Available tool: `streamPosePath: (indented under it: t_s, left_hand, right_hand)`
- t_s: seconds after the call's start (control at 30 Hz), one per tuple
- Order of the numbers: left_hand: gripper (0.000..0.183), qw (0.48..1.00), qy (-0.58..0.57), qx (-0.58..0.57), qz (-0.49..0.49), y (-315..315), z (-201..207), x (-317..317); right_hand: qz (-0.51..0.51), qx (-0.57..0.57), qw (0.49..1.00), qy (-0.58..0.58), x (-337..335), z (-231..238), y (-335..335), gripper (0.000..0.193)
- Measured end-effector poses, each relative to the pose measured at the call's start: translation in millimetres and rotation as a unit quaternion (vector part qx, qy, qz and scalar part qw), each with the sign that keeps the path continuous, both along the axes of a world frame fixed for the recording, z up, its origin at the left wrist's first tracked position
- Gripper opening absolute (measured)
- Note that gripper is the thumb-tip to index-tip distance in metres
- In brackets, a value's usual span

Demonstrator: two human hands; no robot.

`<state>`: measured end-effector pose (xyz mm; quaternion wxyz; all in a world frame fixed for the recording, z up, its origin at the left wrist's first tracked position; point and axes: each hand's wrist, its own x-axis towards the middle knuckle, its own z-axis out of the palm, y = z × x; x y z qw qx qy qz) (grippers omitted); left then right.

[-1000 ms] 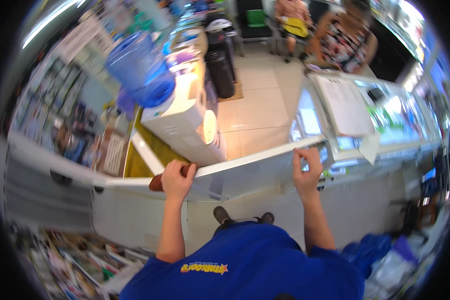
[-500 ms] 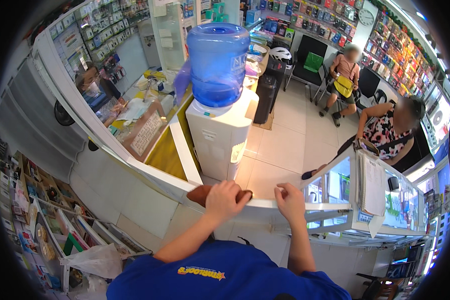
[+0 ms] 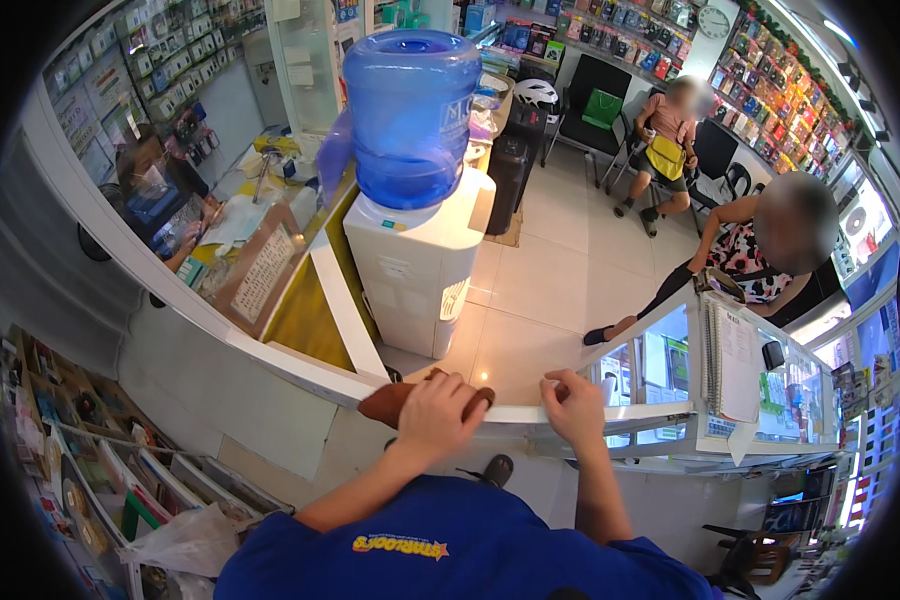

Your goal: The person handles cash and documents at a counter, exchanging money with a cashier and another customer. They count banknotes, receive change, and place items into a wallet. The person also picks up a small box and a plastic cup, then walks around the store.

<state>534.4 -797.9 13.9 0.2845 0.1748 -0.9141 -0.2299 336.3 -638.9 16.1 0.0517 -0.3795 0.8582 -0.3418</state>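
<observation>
A brown cloth [image 3: 385,403] is bunched under my left hand [image 3: 438,415], whose fingers are wrapped round it. The cloth lies over the white rail [image 3: 515,413] in front of me, beside the foot of the water dispenser [image 3: 410,280]. A short way to the right, my right hand [image 3: 574,408] is at the same rail with its fingers curled in. I see nothing between those fingers. Whether that hand presses on the rail, I cannot tell.
A blue water bottle [image 3: 410,120] tops the dispenser. At right, a glass display case [image 3: 660,370] carries a spiral notebook [image 3: 732,360]; a person [image 3: 755,250] leans there. Another person [image 3: 670,130] sits farther back. At left, someone [image 3: 155,195] is behind glass. Shelves [image 3: 100,480] stand lower left.
The view has shifted slightly, and a dark shoe shows below the rail. My left hand keeps hold of the cloth, bunched a little differently. My right hand's fingers look more curled.
</observation>
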Motion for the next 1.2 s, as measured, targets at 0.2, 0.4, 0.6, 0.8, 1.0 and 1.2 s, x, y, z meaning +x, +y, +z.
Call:
streamPosePath:
  t_s: [0.2,0.4,0.6,0.8,1.0,1.2]
  left_hand:
    - [0.011,0.991,0.098,0.075,0.052,12.9,11.0,-10.5]
    - [0.006,0.944,0.284,0.154,0.071,42.7,27.6,-29.8]
    - [0.024,0.998,0.062,0.019,-0.025,80.1,4.0,-69.8]
    - [0.032,0.999,-0.001,-0.002,-0.04,78.0,-8.2,-66.7]
    - [0.027,0.993,0.082,0.011,-0.086,70.3,-15.5,-63.6]
    - [0.028,0.992,0.081,-0.005,-0.098,55.5,-12.8,-39.8]
  right_hand:
    - [0.06,-0.025,0.998,-0.023,-8.5,2.0,14.6,0.017]
    - [0.104,-0.075,0.991,-0.023,-16.6,-4.7,23.0,0.014]
    - [0.093,-0.205,0.956,-0.188,-27.1,-7.7,26.0,0.021]
    - [0.152,-0.098,0.981,-0.071,-26.1,-10.4,23.4,0.017]
    - [0.13,-0.129,0.979,-0.09,-22.7,-12.5,20.7,0.017]
    - [0.101,-0.087,0.991,-0.035,-21.2,-11.3,20.4,0.016]
